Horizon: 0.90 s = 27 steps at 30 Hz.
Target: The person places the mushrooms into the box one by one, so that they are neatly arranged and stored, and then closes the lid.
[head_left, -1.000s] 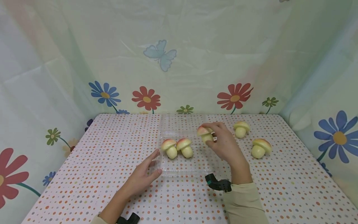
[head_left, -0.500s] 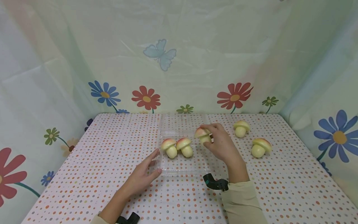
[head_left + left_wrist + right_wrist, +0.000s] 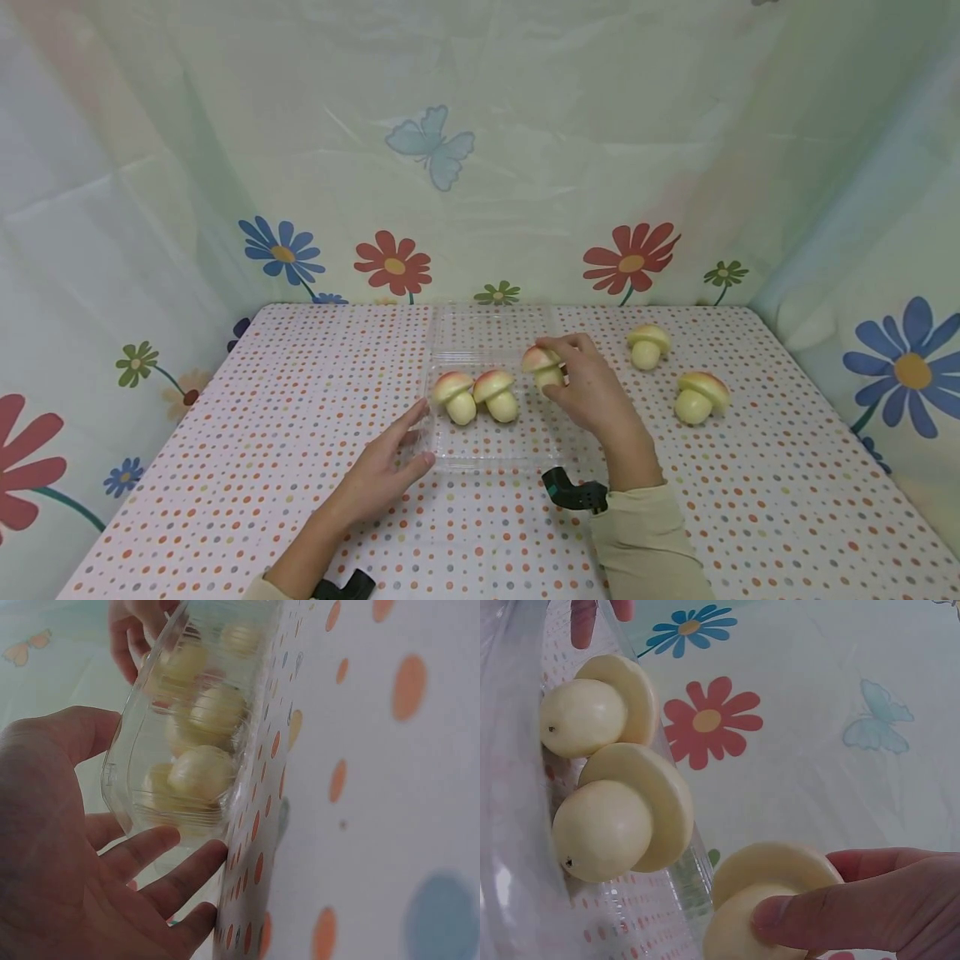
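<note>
I'm watching the right hand (image 3: 592,387) over the clear plastic tray (image 3: 491,446), which sits near the middle of the dotted table (image 3: 225,467). Its thumb and fingers pinch a toy mushroom (image 3: 542,367) by cap and stem, as the right wrist view shows. It hangs at the tray's far right part, just beside the two mushrooms (image 3: 480,395) already standing side by side in the tray's left half. Whether it touches the tray floor yet, I cannot tell.

The left hand (image 3: 386,462) is relaxed, its straight fingers resting against the tray's near left corner; the left wrist view shows them against the clear wall, steadying it.

To do this well, I'd say keep the stem pointing down and lower it until the base sits flat, close to the pair but not nudging them, since they look top-heavy and could tip. I'd keep the left fingers braced against the tray, because that light shell looks likely to skid.

Two more mushrooms (image 3: 675,375) wait toward the table's far right corner, well apart from the tray.
</note>
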Available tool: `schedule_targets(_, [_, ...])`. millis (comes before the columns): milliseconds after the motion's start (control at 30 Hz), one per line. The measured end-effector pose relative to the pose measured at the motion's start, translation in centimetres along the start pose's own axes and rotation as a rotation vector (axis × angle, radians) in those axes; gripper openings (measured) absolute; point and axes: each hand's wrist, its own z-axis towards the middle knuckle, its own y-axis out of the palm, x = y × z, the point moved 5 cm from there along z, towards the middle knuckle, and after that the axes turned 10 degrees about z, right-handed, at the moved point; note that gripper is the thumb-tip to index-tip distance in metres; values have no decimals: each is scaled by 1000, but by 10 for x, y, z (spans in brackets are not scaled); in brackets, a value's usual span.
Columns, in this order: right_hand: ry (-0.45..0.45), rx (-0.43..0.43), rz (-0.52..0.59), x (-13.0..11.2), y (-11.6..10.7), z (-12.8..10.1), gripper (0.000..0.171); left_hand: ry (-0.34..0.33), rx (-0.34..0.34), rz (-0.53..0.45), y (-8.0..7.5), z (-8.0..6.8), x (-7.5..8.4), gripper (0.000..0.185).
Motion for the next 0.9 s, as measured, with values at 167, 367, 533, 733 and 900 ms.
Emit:
schedule_targets(167, [26, -27, -34, 1, 5, 3, 63, 0, -3, -5, 0, -1, 1, 76])
schedule_targets(367, [16, -30, -65, 0, 8, 3, 63, 3, -5, -4, 0, 0, 2, 76])
schedule_targets(533, [25, -33, -60, -1, 11, 2, 62, 10, -4, -4, -1, 0, 2, 76])
schedule_targets(733, [5, -44, -86, 0, 14, 3, 60, 20, -3, -2, 0, -1, 3, 76])
schedule_targets(900, [-3, -46, -105, 0, 18, 4, 59, 18, -4, -3, 0, -1, 3, 76])
